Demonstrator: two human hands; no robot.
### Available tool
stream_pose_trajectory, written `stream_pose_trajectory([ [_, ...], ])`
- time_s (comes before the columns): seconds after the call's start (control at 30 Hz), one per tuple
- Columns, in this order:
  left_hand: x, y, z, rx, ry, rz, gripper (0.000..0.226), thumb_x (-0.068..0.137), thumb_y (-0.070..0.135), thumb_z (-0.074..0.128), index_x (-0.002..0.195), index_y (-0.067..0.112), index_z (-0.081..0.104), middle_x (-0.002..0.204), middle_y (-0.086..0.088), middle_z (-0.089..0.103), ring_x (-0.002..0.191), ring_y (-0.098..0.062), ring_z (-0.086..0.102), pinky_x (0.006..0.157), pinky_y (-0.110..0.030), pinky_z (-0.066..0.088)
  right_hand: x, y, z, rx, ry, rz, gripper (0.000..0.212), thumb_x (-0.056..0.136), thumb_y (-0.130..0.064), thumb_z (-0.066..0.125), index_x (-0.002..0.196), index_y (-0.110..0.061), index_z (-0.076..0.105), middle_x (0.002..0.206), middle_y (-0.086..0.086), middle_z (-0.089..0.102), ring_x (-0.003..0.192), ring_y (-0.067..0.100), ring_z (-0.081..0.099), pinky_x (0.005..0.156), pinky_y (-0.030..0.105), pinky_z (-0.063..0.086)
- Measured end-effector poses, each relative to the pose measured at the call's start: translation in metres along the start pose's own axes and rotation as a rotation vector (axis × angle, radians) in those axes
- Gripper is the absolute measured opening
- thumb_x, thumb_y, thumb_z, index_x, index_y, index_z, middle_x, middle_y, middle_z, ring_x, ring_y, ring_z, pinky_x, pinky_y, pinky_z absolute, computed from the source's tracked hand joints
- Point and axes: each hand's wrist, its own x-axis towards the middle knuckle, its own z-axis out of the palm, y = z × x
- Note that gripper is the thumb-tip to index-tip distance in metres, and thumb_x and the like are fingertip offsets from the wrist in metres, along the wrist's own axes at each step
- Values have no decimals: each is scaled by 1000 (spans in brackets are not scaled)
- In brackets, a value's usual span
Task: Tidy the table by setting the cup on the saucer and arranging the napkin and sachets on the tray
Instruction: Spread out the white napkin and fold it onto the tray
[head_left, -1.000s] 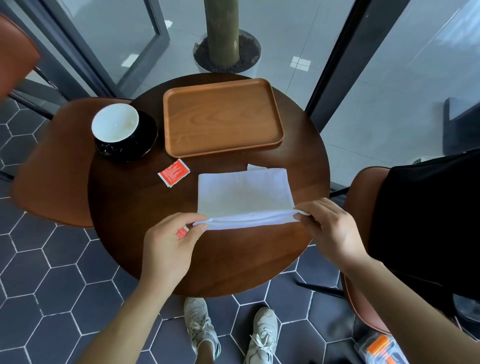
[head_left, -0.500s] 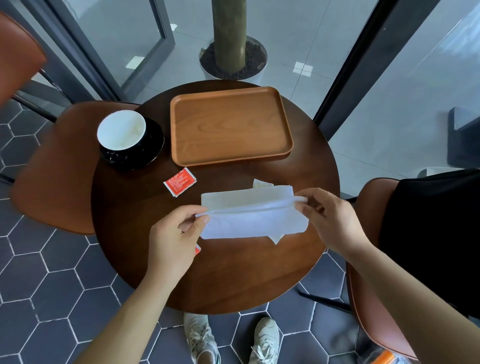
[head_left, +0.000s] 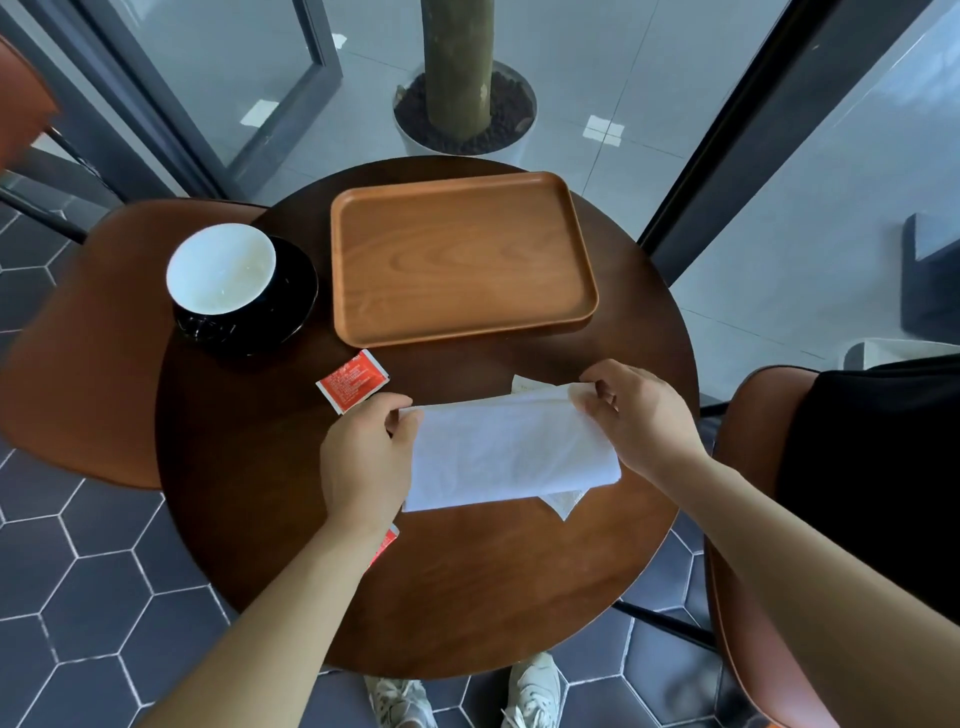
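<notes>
I judge the step in hand to be the folding of the white napkin (head_left: 511, 452), which lies on the round worktop (head_left: 249, 467) near its front half, just short of the wooden tray (head_left: 462, 260). My left hand (head_left: 363, 462) pinches the napkin's far left corner between thumb and fingers (head_left: 402, 410); my right hand (head_left: 636, 415) pinches the far right corner likewise. The cup (head_left: 223, 275) already sits on the black saucer (head_left: 296, 291). One red sachet (head_left: 353, 381) lies between napkin and saucer; a second sachet (head_left: 385, 543) shows partly under my left wrist. The next move calls for squaring the fold, then lifting it over the tray's raised rim. The tray is bare and offers ample room; the worktop's front edge lies near.
</notes>
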Motion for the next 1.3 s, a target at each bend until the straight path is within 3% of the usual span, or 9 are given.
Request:
stream_pose_trajectory([
  [0.17,0,4,4,209,26,72,26,94,21,67,118,12,69,109,-8,65,97,-28,63,69,-40,53,0,2,3,-13,50,-7,19,92,-20,67,108,-12,71,92,4,67,87,25,61,71,41,54],
  [0.3,-13,3,12,224,79,372,34,86,9,72,119,9,68,113,-12,60,106,-31,58,81,-44,54,-9,1,-2,76,133,39,28,91,-25,71,115,-11,69,95,1,65,84,21,63,74,40,56],
  [0.43,-17,10,26,318,-28,543,40,89,22,67,128,13,63,126,-7,61,120,-28,56,92,-47,47,-23,-1,-4,114,105,171,29,81,-20,79,109,-15,71,87,-3,68,81,17,64,75,34,55],
  [0.53,-13,22,35,474,-48,608,41,92,37,60,128,18,61,119,1,62,115,-26,55,97,-49,34,-27,-2,-5,174,168,224,25,82,-9,74,107,-14,75,88,-4,72,83,15,66,77,27,53],
  [0.67,-8,26,40,484,-71,572,38,91,45,61,121,22,66,111,2,62,102,-26,55,88,-46,35,-23,-3,-4,158,214,186,14,83,-9,73,95,-14,77,91,-3,72,83,17,65,74,29,53],
  [0.83,-5,23,41,456,-76,543,35,87,40,70,117,21,68,112,0,62,104,-28,55,86,-46,37,-9,-2,-2,5,124,-90,6,88,-2,67,88,-9,67,118,1,68,102,26,58,77,34,51],
  [0.93,-4,18,44,440,-63,554,35,87,35,71,118,21,67,113,-2,61,106,-29,55,86,-47,39,-3,3,2,78,109,-26,7,86,-4,66,88,-10,66,95,-2,71,90,24,59,74,40,53],
  [1.07,-4,8,48,421,-11,560,29,92,25,65,121,24,66,113,-4,58,108,-29,55,89,-47,40,4,5,7,185,162,128,11,85,-6,66,93,-14,67,85,-5,68,81,18,62,70,30,50],
  [1.3,-8,8,47,430,21,538,41,93,11,62,133,17,60,134,-13,56,131,-35,49,111,-54,33,-8,5,23,-138,278,-55,8,94,-15,62,92,-10,68,92,3,64,86,28,53,60,40,50],
])
